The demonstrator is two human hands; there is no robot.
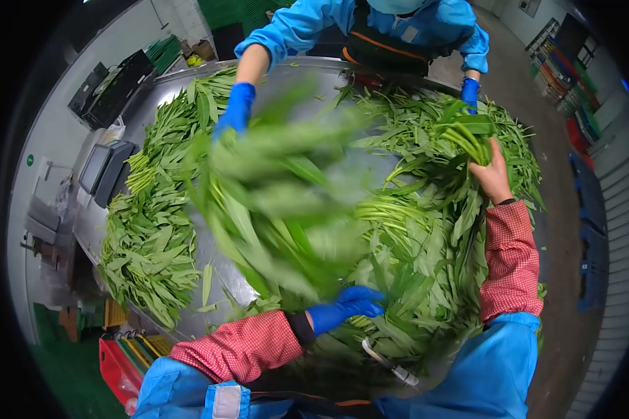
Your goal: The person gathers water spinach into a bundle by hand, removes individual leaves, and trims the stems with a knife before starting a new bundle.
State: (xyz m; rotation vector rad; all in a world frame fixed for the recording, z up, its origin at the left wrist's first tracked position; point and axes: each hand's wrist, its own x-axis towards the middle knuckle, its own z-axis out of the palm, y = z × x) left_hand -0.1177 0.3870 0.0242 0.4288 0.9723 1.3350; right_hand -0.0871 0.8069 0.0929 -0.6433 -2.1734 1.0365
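My left hand (346,309), in a blue glove, is low in the middle with its fingers stretched out to the right over loose leaves; nothing shows in its grasp. My bare right hand (495,176) is closed around the stems of a green bunch (466,142) at the right. Beneath and between my hands lies a large heap of leafy greens (416,262), some stems lined up. A motion-blurred bunch (279,188) hangs in front of a co-worker's gloved hand (237,110). The co-worker's other gloved hand (470,94) is just beyond my right hand's bunch.
Greens (150,244) line the left of the metal table (381,166). A white-and-dark slim item (391,363) lies near the front edge. A grey device (105,171) stands at the left, a red crate (119,370) at the lower left. The co-worker (398,35) stands opposite.
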